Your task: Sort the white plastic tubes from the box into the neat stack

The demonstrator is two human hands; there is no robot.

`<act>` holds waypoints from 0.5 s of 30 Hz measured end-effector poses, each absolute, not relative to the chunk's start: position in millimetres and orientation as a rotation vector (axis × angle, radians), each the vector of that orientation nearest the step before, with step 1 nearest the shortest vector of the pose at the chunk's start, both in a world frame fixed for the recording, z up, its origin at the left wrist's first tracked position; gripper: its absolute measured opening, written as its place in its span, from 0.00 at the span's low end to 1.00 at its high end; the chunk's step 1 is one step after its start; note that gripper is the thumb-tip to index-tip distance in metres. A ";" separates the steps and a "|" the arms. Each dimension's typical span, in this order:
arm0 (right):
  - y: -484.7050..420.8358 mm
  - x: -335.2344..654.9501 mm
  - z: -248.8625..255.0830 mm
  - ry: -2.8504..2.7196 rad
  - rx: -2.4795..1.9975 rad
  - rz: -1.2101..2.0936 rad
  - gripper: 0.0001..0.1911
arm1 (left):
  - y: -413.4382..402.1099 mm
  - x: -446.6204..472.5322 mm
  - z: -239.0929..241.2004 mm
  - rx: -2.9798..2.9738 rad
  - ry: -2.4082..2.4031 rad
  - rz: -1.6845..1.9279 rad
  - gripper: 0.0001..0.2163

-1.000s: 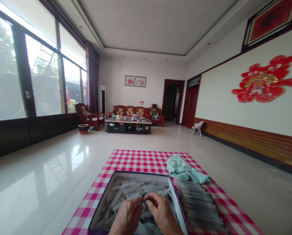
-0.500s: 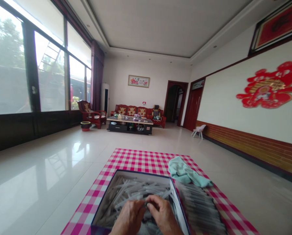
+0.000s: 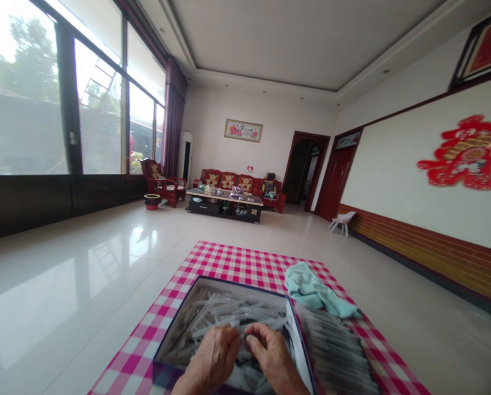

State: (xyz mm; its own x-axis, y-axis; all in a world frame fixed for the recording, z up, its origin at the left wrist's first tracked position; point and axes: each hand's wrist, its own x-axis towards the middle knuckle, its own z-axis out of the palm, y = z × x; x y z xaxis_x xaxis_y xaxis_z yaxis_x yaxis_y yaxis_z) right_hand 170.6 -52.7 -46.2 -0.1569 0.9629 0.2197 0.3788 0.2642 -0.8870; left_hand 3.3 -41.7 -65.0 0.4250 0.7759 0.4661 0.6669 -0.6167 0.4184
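Observation:
Both of my hands are over an open, shallow box (image 3: 174, 327) with a dark blue rim, full of translucent plastic tubes (image 3: 206, 310) and some dark pieces. My left hand (image 3: 217, 351) is closed with the thumb and fingers pinched together. Just beside it, my right hand (image 3: 272, 351) pinches with thumb and forefinger at a tiny dark piece. The two sets of fingertips nearly meet, and what lies between them is too small to name. Right of the box lies a row of clear tubes with dark ends (image 3: 331, 345), blurred.
A mint-green cloth (image 3: 315, 288) lies crumpled behind the row. Everything rests on a pink checked tablecloth (image 3: 237, 260). Across the tiled floor (image 3: 117, 302) stand a coffee table (image 3: 224, 206), a wooden armchair (image 3: 162, 184) and a small pale chair (image 3: 343, 221).
The view has turned slightly left and tilted. My hands stay over the box; the fingertips are a little farther apart, and the left hand has shifted slightly left.

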 end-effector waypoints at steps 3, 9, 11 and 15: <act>-54.9 170.9 -45.5 -1.735 -1.243 0.841 0.09 | -44.2 3.8 -61.9 2.484 1.287 0.983 0.15; -54.7 167.2 -49.6 -1.883 -1.280 0.593 0.14 | -48.5 4.9 -54.5 2.452 1.281 0.955 0.15; -53.3 165.5 -53.2 -1.909 -1.308 0.506 0.16 | -49.1 4.7 -53.6 2.453 1.268 0.934 0.15; -50.2 163.4 -59.2 -1.950 -1.359 0.400 0.20 | -49.1 4.4 -55.1 2.466 1.246 0.911 0.15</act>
